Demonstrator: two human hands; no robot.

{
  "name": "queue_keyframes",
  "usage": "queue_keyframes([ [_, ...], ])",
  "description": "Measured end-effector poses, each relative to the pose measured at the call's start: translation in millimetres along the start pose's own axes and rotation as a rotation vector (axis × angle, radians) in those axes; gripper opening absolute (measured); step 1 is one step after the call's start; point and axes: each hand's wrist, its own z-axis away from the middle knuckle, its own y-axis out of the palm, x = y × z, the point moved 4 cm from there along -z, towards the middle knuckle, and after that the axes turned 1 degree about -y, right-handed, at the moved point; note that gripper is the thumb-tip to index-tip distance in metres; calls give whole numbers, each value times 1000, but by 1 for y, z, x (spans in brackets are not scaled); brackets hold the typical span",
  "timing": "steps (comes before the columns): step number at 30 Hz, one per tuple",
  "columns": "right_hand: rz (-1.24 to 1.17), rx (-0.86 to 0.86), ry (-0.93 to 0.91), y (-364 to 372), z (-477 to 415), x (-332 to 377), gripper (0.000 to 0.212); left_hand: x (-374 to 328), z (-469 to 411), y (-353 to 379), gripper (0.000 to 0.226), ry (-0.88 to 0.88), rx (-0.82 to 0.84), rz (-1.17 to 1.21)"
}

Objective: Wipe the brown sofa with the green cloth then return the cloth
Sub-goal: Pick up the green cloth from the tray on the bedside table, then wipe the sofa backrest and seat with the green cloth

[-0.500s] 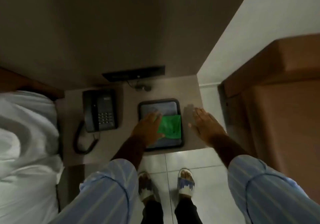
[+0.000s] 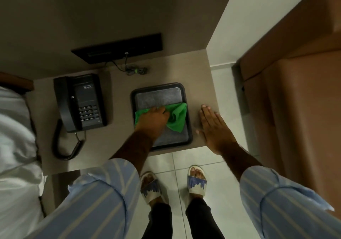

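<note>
A green cloth point(image 2: 176, 117) lies bunched in a dark tray point(image 2: 160, 87) with a grey liner, on the bedside table point(image 2: 120, 142). My left hand point(image 2: 154, 119) is closed on the cloth's left part, fingers curled into the fabric. My right hand point(image 2: 212, 128) rests flat and open on the table just right of the tray, holding nothing. The brown sofa point(image 2: 299, 83) stands at the right, its arm and side panel in view, apart from both hands.
A black desk phone point(image 2: 81, 102) with a coiled cord sits left of the tray. A dark wall panel point(image 2: 118, 48) with a small cable is behind. White bedding point(image 2: 16, 146) lies at the left. My sandalled feet stand on pale floor tiles point(image 2: 227, 165).
My left hand has closed on the green cloth, which is now bunched up instead of lying flat. The right hand stays flat beside the tray.
</note>
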Motion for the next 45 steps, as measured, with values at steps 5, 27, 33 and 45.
queue_keyframes([
  [5, 49, -40, 70, -91, 28, -8, 83, -9, 27, -88, 35, -12, -39, 11],
  [27, 34, -680, 637, -405, 484, -65, 86, -300, 217, -563, 35, 594, -662, -166],
  [33, 9, -669, 805, -336, 629, -118, 84, -459, 267, -526, 30, 811, -661, -43],
  [45, -145, -583, 1094, -109, 926, -302, 88, -817, 339, -340, 34, 1036, -434, 10],
])
